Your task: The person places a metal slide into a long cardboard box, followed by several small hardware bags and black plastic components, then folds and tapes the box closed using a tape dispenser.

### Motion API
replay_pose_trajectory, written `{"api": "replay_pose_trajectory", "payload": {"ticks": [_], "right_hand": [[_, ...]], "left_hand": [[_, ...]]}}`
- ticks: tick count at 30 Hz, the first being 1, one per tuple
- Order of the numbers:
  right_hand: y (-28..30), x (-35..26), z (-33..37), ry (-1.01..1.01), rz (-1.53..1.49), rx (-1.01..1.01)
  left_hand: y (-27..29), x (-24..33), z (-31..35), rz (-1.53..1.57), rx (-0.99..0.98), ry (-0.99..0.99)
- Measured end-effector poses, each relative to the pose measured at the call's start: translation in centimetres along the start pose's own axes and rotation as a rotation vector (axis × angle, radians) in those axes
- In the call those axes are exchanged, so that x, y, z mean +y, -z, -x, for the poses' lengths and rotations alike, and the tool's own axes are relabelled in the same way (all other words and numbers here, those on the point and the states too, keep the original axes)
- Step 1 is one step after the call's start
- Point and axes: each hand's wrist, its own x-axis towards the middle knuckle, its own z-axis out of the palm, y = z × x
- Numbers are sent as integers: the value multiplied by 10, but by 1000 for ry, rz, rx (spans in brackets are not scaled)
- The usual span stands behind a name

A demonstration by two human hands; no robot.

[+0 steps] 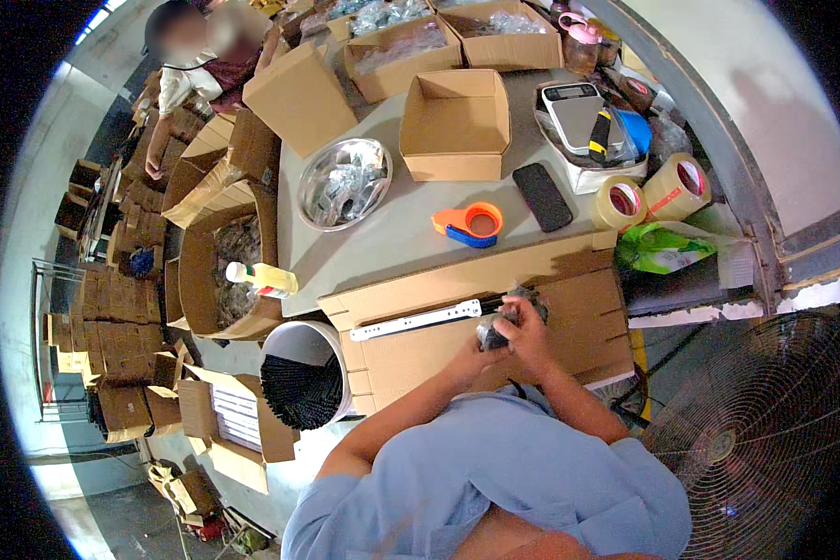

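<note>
Both of my hands are close together over a flat cardboard sheet [411, 364]. Between them is a small clear plastic bag with dark contents [491, 334]; what is inside cannot be made out. My right hand [529, 338] has its fingers closed on the bag, and some crinkled plastic shows past its fingertips. My left hand [476, 361] is curled around the lower side of the same bag, its fingers partly hidden. Left of the hands, a white slotted metal rail [415, 321] lies slantwise on the cardboard, with a dark strip by its right end.
Beyond the cardboard are an orange tape dispenser [471, 224], a black phone [542, 198], a steel bowl of bagged parts [383, 198] and an open carton [455, 166]. A white bucket of black rods [345, 350] stands at left, a fan [723, 446] at right. A co-worker [182, 89] is far left.
</note>
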Motion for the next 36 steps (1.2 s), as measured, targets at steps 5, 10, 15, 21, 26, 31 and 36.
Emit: {"api": "replay_pose_trajectory", "payload": {"ticks": [5, 10, 15, 21, 26, 31, 36], "right_hand": [[5, 25, 12, -54, 128, -264], [-7, -7, 24, -106, -75, -153], [4, -8, 15, -185, -87, -241], [-10, -54, 31, -212, 121, -52], [-6, -6, 3, -113, 689, -53], [3, 13, -9, 186, 1059, 43], [27, -14, -22, 578, 974, 174]], "left_hand": [[-1, 14, 6, 112, 70, -12], [14, -4, 1, -403, 151, -253], [13, 17, 12, -879, 227, -163], [11, 17, 17, -692, 282, -565], [6, -3, 6, -1010, 330, -286], [-3, -18, -20, -1486, 282, -545], [4, -43, -42, -1663, 199, -495]]}}
